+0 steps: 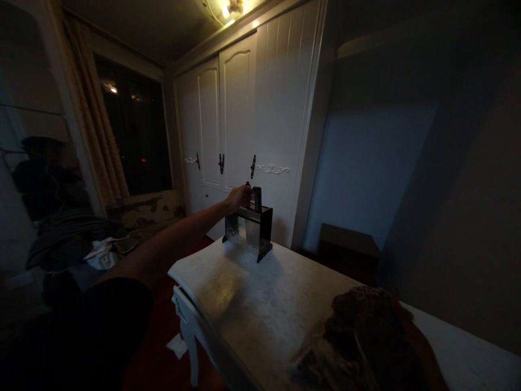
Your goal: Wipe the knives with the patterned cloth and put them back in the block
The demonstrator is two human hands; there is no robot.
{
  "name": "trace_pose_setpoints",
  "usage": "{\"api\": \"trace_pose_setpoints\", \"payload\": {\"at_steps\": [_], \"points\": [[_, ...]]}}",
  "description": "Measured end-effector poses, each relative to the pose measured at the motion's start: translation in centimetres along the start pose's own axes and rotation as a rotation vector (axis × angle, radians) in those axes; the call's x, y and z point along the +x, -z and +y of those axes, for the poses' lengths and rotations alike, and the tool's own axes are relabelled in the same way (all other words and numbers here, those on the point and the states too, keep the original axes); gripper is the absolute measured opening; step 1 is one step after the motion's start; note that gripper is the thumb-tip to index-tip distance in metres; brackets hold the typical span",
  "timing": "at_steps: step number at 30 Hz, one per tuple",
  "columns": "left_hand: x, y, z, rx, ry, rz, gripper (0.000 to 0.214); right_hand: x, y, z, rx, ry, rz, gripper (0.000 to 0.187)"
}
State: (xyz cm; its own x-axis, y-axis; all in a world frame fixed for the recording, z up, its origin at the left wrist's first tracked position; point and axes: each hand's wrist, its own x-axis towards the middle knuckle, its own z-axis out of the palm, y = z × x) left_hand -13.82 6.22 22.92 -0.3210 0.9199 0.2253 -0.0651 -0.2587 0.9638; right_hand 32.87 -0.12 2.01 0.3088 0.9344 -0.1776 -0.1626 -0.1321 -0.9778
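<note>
My left arm stretches across to a knife holder (252, 233) with black ends and clear panels, standing upright at the far end of a white table (285, 282). My left hand (240, 199) is at its top, fingers closed around a black handle (248, 185) that shows just above them. Another black handle (257, 200) sticks up from the holder beside the fingers. At the lower right, a dark brown patterned cloth (366, 331) lies bunched over the table. My right hand (419, 336) is in deep shadow at the cloth and seems to grip it; its fingers are mostly hidden.
A white wardrobe (240, 119) stands behind the table. A low dark cabinet (345, 241) is by the wall at right. Clothes (77, 233) are heaped at left, near a curtain (93, 119) and dark window. White paper (178, 345) lies on the red floor.
</note>
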Motion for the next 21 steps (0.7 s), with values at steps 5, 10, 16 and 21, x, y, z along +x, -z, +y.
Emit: {"api": "trace_pose_setpoints", "payload": {"at_steps": [5,10,16,21], "points": [[0.2,0.8,-0.1,0.107,-0.091,0.103,0.010,0.5,0.2,0.1,-0.008,0.005,-0.019,0.049],[0.8,1.5,-0.3,0.227,-0.197,0.263,0.008,0.8,0.4,0.5,-0.019,0.003,-0.023,0.051],[1.3,1.8,-0.4,0.301,-0.255,0.334,0.014,1.1,0.6,0.6,-0.013,0.040,-0.012,0.049],[1.7,2.0,-0.6,0.342,-0.258,0.307,0.029,1.3,0.8,0.6,-0.008,0.073,-0.031,0.049]]}}
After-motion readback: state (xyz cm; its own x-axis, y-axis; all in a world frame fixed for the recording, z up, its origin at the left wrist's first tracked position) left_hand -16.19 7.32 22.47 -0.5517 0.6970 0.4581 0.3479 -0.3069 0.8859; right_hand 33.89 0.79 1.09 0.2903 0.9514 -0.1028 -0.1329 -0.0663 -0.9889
